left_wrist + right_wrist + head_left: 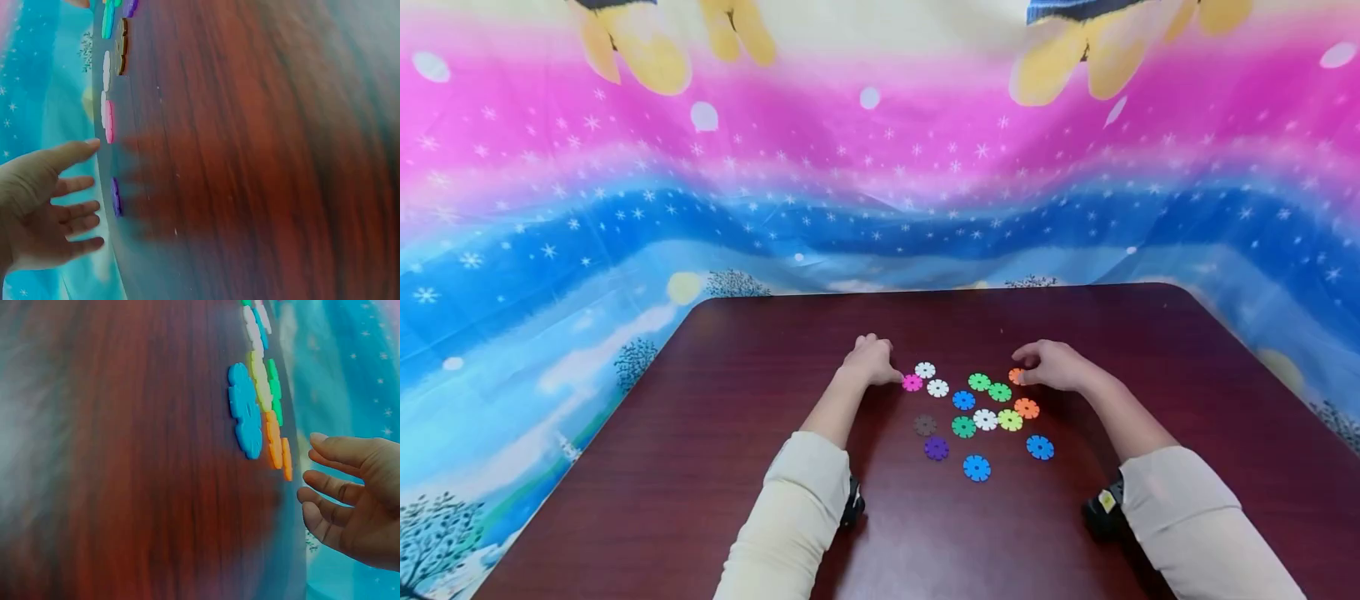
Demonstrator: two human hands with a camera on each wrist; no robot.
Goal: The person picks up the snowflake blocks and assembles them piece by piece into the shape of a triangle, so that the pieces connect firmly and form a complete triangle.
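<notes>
Notched plastic discs in several colours lie flat in a loose cluster on the brown table. My left hand (868, 361) is at the cluster's left side, thumb close to a pink disc (912, 382). In the left wrist view its fingers are spread, with a purple disc (116, 197) near them and nothing in the grasp. Over at the far right, my right hand (1054, 367) hovers by an orange disc (1016, 376), which its thumb partly covers in the head view. The right wrist view shows those fingers loosely bent and apart from the orange discs (287, 459).
Between the hands lie white (986, 419), green (964, 427), yellow (1010, 420), blue (977, 468) and brown discs (925, 425). The table (625, 467) reaches back to a printed curtain (880, 208). A dark wrist camera (1105, 510) is beneath the right sleeve.
</notes>
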